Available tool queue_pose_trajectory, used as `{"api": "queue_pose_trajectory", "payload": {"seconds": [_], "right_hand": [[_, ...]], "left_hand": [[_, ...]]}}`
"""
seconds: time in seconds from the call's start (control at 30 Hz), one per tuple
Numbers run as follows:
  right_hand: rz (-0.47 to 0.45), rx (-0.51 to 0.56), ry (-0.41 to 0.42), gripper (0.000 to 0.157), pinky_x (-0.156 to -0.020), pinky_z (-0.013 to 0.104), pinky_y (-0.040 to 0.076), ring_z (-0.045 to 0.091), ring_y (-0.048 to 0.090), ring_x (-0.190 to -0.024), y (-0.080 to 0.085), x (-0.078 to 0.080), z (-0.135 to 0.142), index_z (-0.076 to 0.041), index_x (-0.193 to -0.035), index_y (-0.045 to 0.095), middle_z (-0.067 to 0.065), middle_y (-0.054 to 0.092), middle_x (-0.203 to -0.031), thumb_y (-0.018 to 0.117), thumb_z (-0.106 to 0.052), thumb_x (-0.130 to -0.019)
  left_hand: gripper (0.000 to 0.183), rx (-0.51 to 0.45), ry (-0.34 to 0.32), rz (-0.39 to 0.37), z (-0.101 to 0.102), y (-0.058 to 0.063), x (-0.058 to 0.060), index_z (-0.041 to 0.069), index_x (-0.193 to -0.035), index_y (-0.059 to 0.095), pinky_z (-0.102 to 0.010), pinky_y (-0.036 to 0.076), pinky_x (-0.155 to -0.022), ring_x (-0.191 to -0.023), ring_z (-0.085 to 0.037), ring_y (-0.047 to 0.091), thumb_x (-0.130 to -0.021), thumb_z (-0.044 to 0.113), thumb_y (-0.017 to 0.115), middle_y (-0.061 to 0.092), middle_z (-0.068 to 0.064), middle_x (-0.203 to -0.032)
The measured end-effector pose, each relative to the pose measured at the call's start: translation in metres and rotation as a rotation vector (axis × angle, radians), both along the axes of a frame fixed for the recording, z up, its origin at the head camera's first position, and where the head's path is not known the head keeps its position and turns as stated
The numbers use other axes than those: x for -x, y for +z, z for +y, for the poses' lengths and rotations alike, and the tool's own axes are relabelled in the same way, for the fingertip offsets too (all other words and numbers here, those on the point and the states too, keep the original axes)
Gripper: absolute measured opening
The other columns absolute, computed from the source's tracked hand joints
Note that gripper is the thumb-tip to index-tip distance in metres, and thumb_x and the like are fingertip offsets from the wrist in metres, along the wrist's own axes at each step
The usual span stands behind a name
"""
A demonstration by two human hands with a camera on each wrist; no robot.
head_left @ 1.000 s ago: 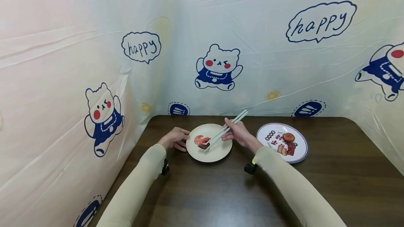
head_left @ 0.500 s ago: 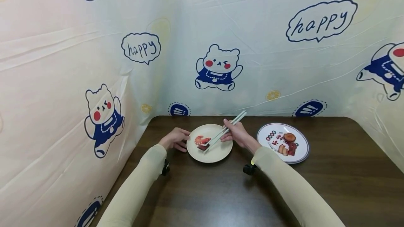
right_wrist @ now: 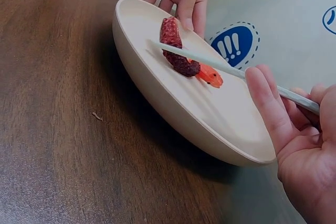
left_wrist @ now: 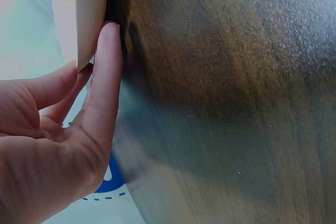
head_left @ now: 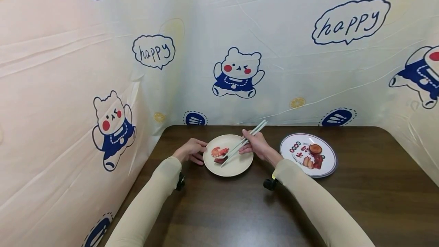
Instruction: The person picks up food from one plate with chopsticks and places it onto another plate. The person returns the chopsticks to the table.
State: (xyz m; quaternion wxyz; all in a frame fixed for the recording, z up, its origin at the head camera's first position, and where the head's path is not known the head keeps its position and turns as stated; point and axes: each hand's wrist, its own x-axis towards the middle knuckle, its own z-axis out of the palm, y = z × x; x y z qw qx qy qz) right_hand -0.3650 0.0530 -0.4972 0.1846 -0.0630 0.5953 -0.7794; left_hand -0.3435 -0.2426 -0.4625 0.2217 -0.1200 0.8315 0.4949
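Observation:
A cream plate [head_left: 236,167] sits near the table's far edge. My left hand [head_left: 191,150] holds its left rim; in the left wrist view the thumb meets the rim and other fingers [left_wrist: 107,51] lie against the plate's underside. My right hand [head_left: 258,145] grips pale chopsticks [head_left: 253,132], slanting down to the left over the plate. Their tips are at a dark red, bumpy piece of food [head_left: 220,161]. Beside that piece lies an orange-pink shrimp [head_left: 218,151]. In the right wrist view one chopstick [right_wrist: 220,65] crosses in front of the dark piece [right_wrist: 170,32]; whether it is pinched I cannot tell.
Right of my right hand, white oval plates [head_left: 298,140], apparently stacked and printed with food pictures, lie on the brown wooden table [head_left: 219,209]. A printed curtain [head_left: 281,18] hangs behind the table and along its left side.
My right hand and the chopsticks' upper ends have shifted very slightly left. The left hand, the plate and the shrimp look the same.

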Motion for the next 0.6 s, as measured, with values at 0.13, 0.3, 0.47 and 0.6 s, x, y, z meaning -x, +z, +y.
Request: {"api": "queue_pose_trajectory", "payload": {"seconds": [0.13, 0.3, 0.47, 0.6], "right_hand": [[-0.004, 0.004, -0.002, 0.052, -0.066, 0.039, 0.067, 0.023, 0.075, -0.062, 0.0006, -0.0003, -0.0003, 0.018, -0.121, 0.048, 0.017, 0.071, -0.077, 0.051, -0.033, -0.113], [0.006, 0.007, 0.003, 0.051, -0.066, 0.039, 0.067, 0.024, 0.075, -0.062, 0.0028, 0.0006, -0.0011, 0.018, -0.12, 0.049, 0.017, 0.071, -0.077, 0.051, -0.033, -0.113], [0.012, 0.004, 0.001, 0.054, -0.066, 0.039, 0.067, 0.024, 0.075, -0.062, 0.002, -0.0001, -0.0027, 0.02, -0.123, 0.046, 0.017, 0.071, -0.078, 0.051, -0.032, -0.113], [0.008, -0.001, -0.002, 0.052, -0.066, 0.039, 0.067, 0.024, 0.075, -0.063, 0.0007, -0.0022, -0.004, 0.019, -0.121, 0.048, 0.017, 0.071, -0.077, 0.051, -0.032, -0.113]], "left_hand": [[0.04, -0.005, -0.006, 0.003, 0.0005, 0.0006, -0.0003, 0.001, -0.146, 0.061, -0.042, 0.067, -0.071, -0.085, -0.03, 0.073, -0.107, 0.008, 0.06, 0.064, -0.02, -0.126], [0.04, -0.019, -0.01, -0.001, -0.0002, 0.0018, 0.0009, 0.001, -0.147, 0.06, -0.042, 0.067, -0.071, -0.084, -0.029, 0.072, -0.107, 0.008, 0.059, 0.064, -0.02, -0.125], [0.04, -0.019, -0.005, -0.002, -0.0007, 0.0011, 0.0009, 0.001, -0.146, 0.061, -0.043, 0.067, -0.072, -0.084, -0.029, 0.072, -0.107, 0.008, 0.06, 0.064, -0.02, -0.125], [0.04, -0.005, -0.009, 0.002, -0.0006, 0.0002, -0.0001, 0.001, -0.146, 0.061, -0.042, 0.067, -0.072, -0.085, -0.03, 0.073, -0.107, 0.009, 0.061, 0.064, -0.021, -0.126]]}}
